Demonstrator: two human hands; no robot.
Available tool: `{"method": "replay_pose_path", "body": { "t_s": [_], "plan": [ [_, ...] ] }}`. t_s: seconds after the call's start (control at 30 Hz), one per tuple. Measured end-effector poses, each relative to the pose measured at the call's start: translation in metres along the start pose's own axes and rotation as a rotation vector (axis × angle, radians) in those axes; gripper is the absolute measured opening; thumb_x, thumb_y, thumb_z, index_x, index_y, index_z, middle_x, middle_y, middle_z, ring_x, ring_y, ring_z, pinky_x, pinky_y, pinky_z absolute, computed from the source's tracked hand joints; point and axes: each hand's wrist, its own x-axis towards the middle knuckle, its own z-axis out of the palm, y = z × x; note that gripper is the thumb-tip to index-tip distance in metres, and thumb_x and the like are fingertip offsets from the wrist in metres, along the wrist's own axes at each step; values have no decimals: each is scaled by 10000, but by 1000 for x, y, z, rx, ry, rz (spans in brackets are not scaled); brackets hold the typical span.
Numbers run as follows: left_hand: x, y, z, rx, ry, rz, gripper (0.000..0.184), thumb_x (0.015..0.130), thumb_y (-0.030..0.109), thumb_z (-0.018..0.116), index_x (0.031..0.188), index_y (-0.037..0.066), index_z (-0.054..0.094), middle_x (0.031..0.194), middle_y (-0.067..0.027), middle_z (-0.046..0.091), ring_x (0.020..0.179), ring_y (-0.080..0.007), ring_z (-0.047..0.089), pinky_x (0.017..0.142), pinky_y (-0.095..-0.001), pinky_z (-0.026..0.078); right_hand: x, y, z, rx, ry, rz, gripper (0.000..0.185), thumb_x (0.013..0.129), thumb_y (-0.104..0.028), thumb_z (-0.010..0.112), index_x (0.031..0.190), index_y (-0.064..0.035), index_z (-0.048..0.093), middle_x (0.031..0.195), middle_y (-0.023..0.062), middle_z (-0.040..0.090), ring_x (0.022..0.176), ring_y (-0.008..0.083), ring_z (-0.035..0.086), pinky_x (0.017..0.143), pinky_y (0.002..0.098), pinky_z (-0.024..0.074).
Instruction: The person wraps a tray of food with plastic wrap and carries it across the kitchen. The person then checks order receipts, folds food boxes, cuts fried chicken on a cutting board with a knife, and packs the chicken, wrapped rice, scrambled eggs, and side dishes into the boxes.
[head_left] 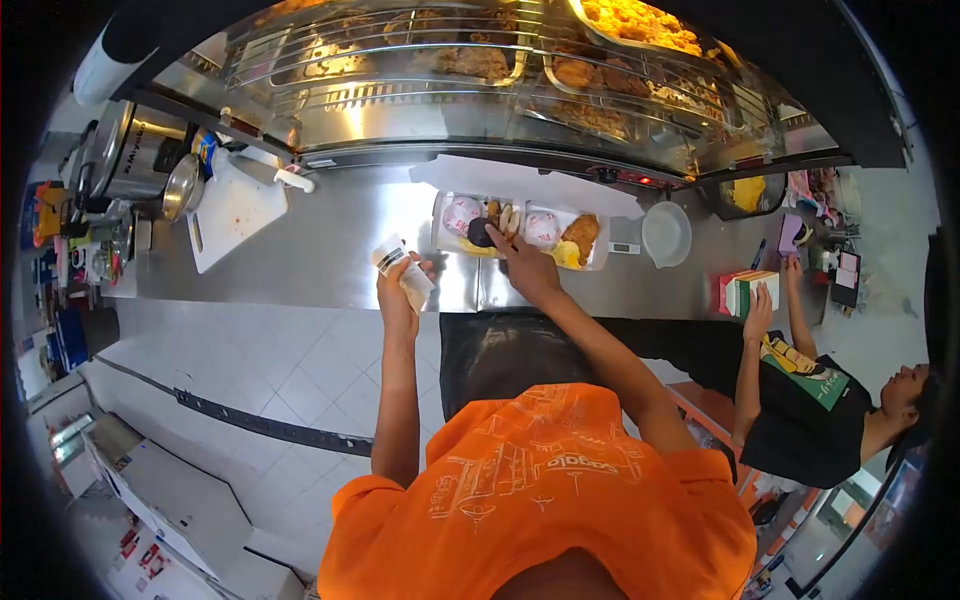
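My left hand (402,285) is closed around a small white paper packet (390,256), held over the front edge of the steel counter. My right hand (528,270) reaches into a long white food box (603,252), its fingertips on a dark round cup (480,233). Inside the box, two round paper-wrapped items (461,215) sit on either side of some pale finger-shaped pieces (510,219). A fried chicken piece (582,231) lies at the right end, beside yellow food. The box's lid (530,183) is folded back, away from me.
A heated glass cabinet (420,125) with trays of fried food stands behind the counter (330,240). To the left are a white cutting board (232,215) and a knife (293,180). On the right, a white bowl (667,234) sits near another person (810,400) handling a small carton (750,293).
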Motion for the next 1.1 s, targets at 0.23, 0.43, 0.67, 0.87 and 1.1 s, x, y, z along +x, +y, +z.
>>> {"method": "replay_pose_path", "body": {
  "t_s": [0.23,0.43,0.67,0.87,1.1],
  "plan": [
    [46,-9,4,211,10,97,242,911,80,516,1151,57,492,929,-82,607,750,-177,629,606,-314,540,-19,15,12,288,186,79,630,926,-161,518,1501,-197,263,1061,163,621,844,327,652,667,445,526],
    [79,-13,0,214,-8,73,304,907,55,498,1210,69,484,1040,-121,635,815,-226,660,636,-340,560,-101,61,-54,1542,255,646,376,970,-289,505,1315,-153,446,705,-48,442,495,54,346,426,220,307],
    [89,-22,-8,466,154,98,361,872,119,550,1221,48,491,1074,-124,662,798,-222,669,629,-343,565,-212,186,-90,1542,1085,969,93,952,-248,501,971,-158,505,679,-33,453,425,71,321,386,231,272],
    [49,-19,34,272,61,209,449,977,111,362,1414,18,317,1343,-207,502,1184,-374,539,921,-488,510,-184,325,-114,1323,1283,1050,92,949,-228,489,941,-136,492,702,-2,519,419,92,391,378,274,329],
    [-39,-27,170,47,-221,104,530,989,247,404,1459,39,275,1397,-211,452,1199,-366,528,975,-516,477,-147,472,-168,1291,1050,796,387,964,-356,520,1290,-153,475,823,29,635,489,114,519,432,272,444]
  ]
}}
